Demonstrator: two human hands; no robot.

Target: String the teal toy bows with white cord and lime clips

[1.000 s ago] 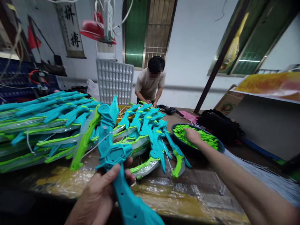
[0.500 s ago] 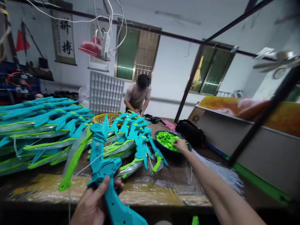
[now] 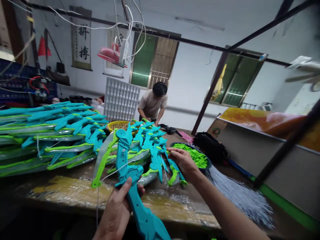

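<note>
My left hand (image 3: 120, 201) is wrapped round the grip of a blue plastic toy bow (image 3: 135, 203), which stands tilted before me. A lime-green limb (image 3: 103, 163) with clear film sticks out on the bow's left side, and a white string hangs from its end. My right hand (image 3: 183, 160) is closed in a pinch, with a bit of a small green plastic piece (image 3: 168, 150) showing at the fingertips. Just behind that hand is a dark bowl (image 3: 209, 166) full of similar green pieces (image 3: 196, 155).
Blue and green bows lie piled at the left (image 3: 57, 133) and middle (image 3: 152, 140) of the table. A yellow basket (image 3: 109, 126) of small parts sits behind them. White strings (image 3: 235, 190) spread on the right. Across the table stands a person (image 3: 152, 103); a red lamp (image 3: 110, 55) hangs above.
My right hand has come out of the green pieces and moved left towards the bow, with a small green piece in its pinch. My left hand keeps its hold; the view has shifted.
</note>
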